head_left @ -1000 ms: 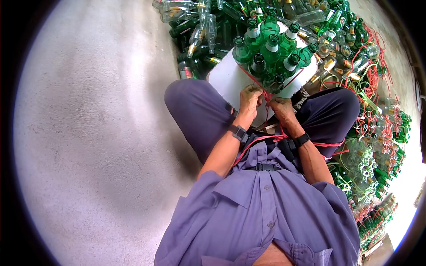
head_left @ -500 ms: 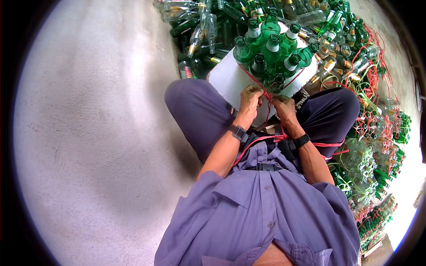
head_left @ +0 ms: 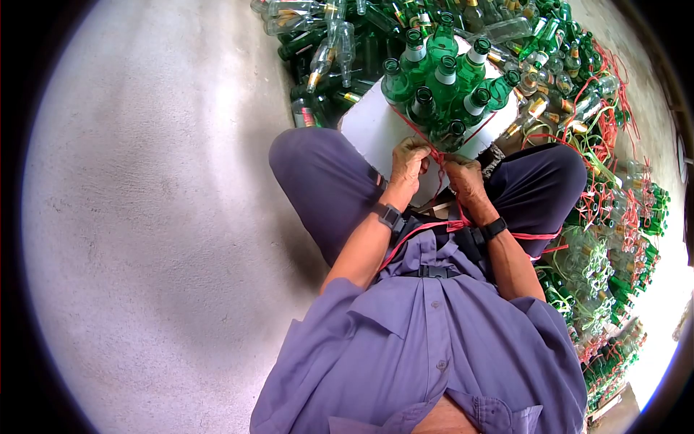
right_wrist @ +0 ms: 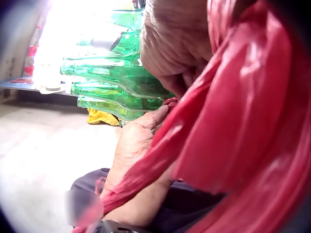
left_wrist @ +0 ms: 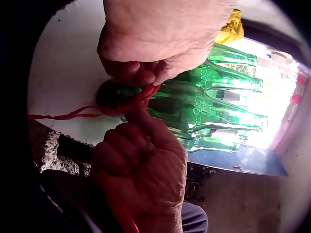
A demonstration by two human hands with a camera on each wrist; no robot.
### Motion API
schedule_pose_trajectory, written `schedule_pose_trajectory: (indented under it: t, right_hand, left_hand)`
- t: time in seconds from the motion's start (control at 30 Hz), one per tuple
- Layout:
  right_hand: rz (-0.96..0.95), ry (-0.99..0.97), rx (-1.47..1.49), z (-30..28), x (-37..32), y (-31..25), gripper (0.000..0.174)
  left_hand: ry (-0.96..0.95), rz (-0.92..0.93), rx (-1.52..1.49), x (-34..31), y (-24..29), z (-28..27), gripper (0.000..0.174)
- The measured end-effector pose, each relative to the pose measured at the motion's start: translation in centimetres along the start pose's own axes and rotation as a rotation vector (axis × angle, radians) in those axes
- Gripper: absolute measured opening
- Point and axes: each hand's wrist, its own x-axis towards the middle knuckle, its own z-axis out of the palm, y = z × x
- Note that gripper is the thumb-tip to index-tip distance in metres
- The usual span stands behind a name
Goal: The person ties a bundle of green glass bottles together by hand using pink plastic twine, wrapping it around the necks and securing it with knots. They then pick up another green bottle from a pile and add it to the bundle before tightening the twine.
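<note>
1. Far left, pale floor [head_left: 159, 217] stretches wide beside the left trouser leg [head_left: 311, 166], the broadest room in view.
2. Past that knee, a heap of loose bottles [head_left: 345, 47] crowds the far side of the white board [head_left: 369, 123], reaching near its left edge.
3. The left hand [head_left: 408, 166] pinches the red cord [head_left: 437, 155] between thumb and curled fingers, just in front of the green bottles [head_left: 444, 85].
4. Those stand upright, grouped on the white board; the red cord slants along their near sides, meeting between the hands. A white margin shows at left.
5. The right hand [head_left: 466, 179], near the other, is clamped on the red cord too.
6. Far right, tied bundles of bottles [head_left: 600, 267] press close beside the right trouser leg [head_left: 546, 177], leaving a tight edge.
7. The left wrist view alone reveals raised lettering on the glass; both wrist views show a yellow crumpled thing [left_wrist: 231, 29] beside the green bottles. In the right wrist view, broad red cord hides part of the right hand.
</note>
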Motion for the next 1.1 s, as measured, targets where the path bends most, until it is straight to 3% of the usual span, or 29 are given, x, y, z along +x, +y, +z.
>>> schedule_pose_trajectory:
  t: [0.57,0.77,0.83,1.1]
  right_hand:
    - [0.063,-0.099,0.009,0.5,-0.8,-1.4,0.018]
    - [0.023,-0.042,-0.035,0.5,-0.3,-0.9,0.022]
    - [-0.107,-0.042,-0.091,0.6,-0.4,-0.9,0.020]
    - [-0.085,-0.049,-0.073,0.6,-0.5,-1.0,0.018]
  left_hand:
    - [-0.036,-0.022,0.006,0.3,-0.1,0.1,0.004]
    - [-0.044,-0.026,0.062,0.4,-0.2,0.2,0.003]
    - [-0.043,-0.034,0.060,0.4,-0.2,0.1,0.003]
    - [-0.054,-0.152,0.015,0.1,1.0,0.3,0.003]
